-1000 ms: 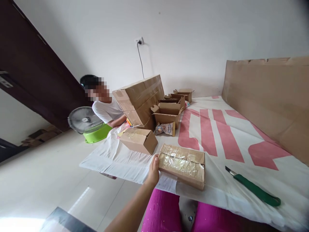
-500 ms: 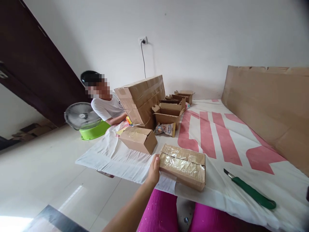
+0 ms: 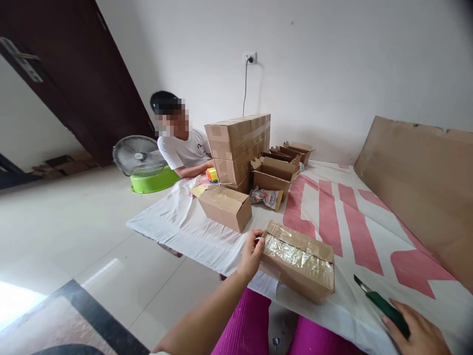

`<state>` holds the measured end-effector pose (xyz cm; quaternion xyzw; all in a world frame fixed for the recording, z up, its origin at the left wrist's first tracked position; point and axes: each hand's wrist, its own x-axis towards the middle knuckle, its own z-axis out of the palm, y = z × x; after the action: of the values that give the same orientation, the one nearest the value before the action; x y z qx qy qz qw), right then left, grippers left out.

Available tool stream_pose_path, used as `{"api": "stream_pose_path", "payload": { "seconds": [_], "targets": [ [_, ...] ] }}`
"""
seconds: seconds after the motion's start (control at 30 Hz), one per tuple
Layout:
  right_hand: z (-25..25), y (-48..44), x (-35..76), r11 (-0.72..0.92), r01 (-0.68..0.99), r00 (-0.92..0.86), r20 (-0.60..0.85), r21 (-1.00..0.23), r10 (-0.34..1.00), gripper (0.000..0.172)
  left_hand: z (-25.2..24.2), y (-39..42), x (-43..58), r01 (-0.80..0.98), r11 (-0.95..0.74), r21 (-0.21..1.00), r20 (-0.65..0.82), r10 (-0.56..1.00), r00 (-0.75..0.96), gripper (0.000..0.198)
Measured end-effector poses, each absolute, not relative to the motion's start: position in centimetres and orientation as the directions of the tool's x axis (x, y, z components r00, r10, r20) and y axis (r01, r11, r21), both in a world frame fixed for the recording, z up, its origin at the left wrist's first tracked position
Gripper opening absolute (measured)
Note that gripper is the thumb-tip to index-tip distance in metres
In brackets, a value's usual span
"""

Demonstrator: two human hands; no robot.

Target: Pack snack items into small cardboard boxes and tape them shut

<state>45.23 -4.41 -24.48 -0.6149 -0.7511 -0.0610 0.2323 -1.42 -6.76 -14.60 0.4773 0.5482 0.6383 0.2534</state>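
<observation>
My left hand [image 3: 252, 254] grips the left end of a flat cardboard box [image 3: 300, 260] sealed with shiny clear tape, which lies on the white and pink sheet [image 3: 343, 217] in front of my knees. At the lower right my right hand [image 3: 419, 333] lies over the handle of a green utility knife [image 3: 380, 304], whose blade points up and left on the sheet. The fingers curl over the handle.
A second taped box [image 3: 226, 207] lies further left. Behind it stand a large brown carton [image 3: 238, 144], several small boxes with raised flaps [image 3: 275, 172] and a snack packet [image 3: 266, 197]. A person in a white shirt [image 3: 185, 150] sits by a fan [image 3: 136, 155]. Cardboard sheet [image 3: 421, 182] leans at right.
My right hand has come into view and settled on the green knife's handle. The view has swung right. My left hand stays on the taped box.
</observation>
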Motion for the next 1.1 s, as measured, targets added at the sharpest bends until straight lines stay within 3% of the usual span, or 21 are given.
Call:
{"api": "stream_pose_path", "payload": {
  "seconds": [0.1, 0.2, 0.33, 0.4, 0.5, 0.6, 0.83, 1.1],
  "targets": [
    [-24.5, -1.7, 43.9, 0.266, 0.951, -0.199, 0.345, -0.16, 0.917, 0.048, -14.7, -6.7, -1.4, 0.167, -0.288, 0.943, 0.332, 0.848, -0.414, 0.037],
    [-21.8, -0.5, 42.3, 0.263, 0.937, -0.168, 0.364, -0.23, 0.916, 0.045, -14.7, -6.7, -1.4, 0.141, -0.31, 0.94, 0.341, 0.85, -0.401, 0.036],
    [-13.6, -0.9, 37.0, 0.296, 0.914, -0.11, 0.532, -0.279, 0.84, 0.045, -14.4, -6.7, -1.5, 0.125, -0.333, 0.935, 0.355, 0.849, -0.391, 0.034],
    [-9.1, -1.7, 32.7, 0.458, 0.857, -0.254, 0.577, -0.237, 0.776, 0.043, -14.3, -6.6, -1.4, 0.121, -0.337, 0.934, 0.357, 0.847, -0.395, 0.032],
    [-4.2, -2.7, 25.8, 0.722, 0.685, -0.621, 0.438, -0.101, 0.65, 0.041, -14.4, -6.5, -1.3, 0.115, -0.337, 0.934, 0.354, 0.846, -0.398, 0.031],
    [-2.3, -3.0, 20.2, 0.79, 0.612, -0.767, 0.271, 0.036, 0.581, 0.044, -14.5, -6.5, -1.2, 0.118, -0.336, 0.934, 0.354, 0.842, -0.407, 0.031],
    [-1.1, -3.3, 16.1, 0.721, 0.622, -0.763, 0.03, 0.306, 0.645, 0.063, -14.6, -6.4, -1.3, 0.13, -0.334, 0.934, 0.357, 0.835, -0.419, 0.028],
    [-1.4, -3.8, 21.3, 0.693, 0.611, -0.715, -0.109, 0.382, 0.69, 0.069, -14.8, -6.7, -1.5, 0.125, -0.317, 0.94, 0.34, 0.844, -0.414, 0.028]
  ]
}}
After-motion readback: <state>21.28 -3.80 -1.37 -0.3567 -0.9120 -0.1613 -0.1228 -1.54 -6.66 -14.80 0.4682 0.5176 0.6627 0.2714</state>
